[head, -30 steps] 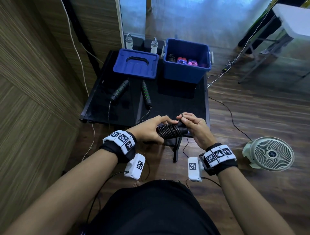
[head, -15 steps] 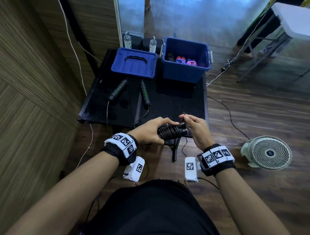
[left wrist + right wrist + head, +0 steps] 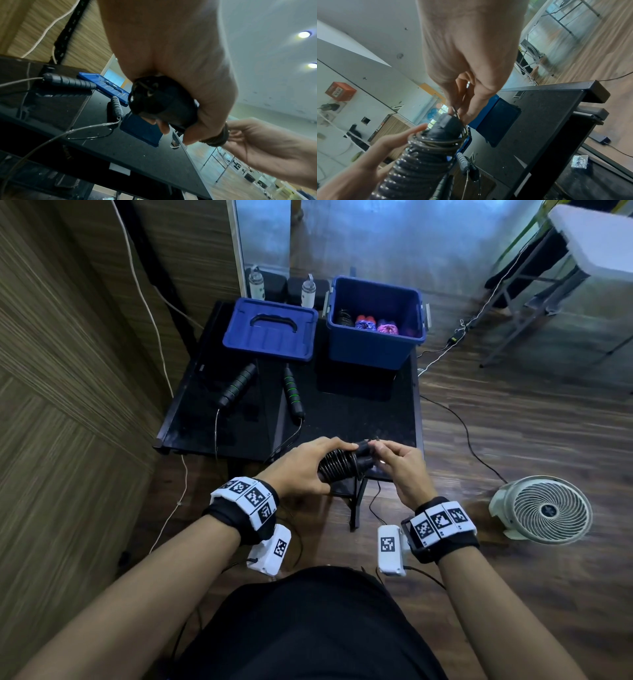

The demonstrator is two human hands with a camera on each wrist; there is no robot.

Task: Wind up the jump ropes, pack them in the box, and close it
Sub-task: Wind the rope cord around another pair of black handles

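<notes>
My left hand (image 3: 308, 465) grips a wound black jump rope (image 3: 337, 465) over the near edge of the black table (image 3: 359, 412); the same bundle (image 3: 163, 104) fills the left wrist view. My right hand (image 3: 394, 463) pinches the thin cord end (image 3: 456, 112) at the bundle's right tip. A second rope lies unwound on the table, its two black handles with green rings (image 3: 238, 385) (image 3: 293, 393) pointing at the box lid. The open blue box (image 3: 375, 321) stands at the back right with several wound ropes inside. Its blue lid (image 3: 270, 328) lies flat to the left.
Two bottles (image 3: 256, 282) stand behind the lid. A white fan (image 3: 541, 510) sits on the wooden floor at the right, with black cables running past it. A wood-panelled wall closes the left side. A white folding table (image 3: 592, 237) stands far right.
The right hand's fingers have shifted from over the bundle's end to pinching the cord at its tip. The left hand keeps its grip; the bundle stays in place.
</notes>
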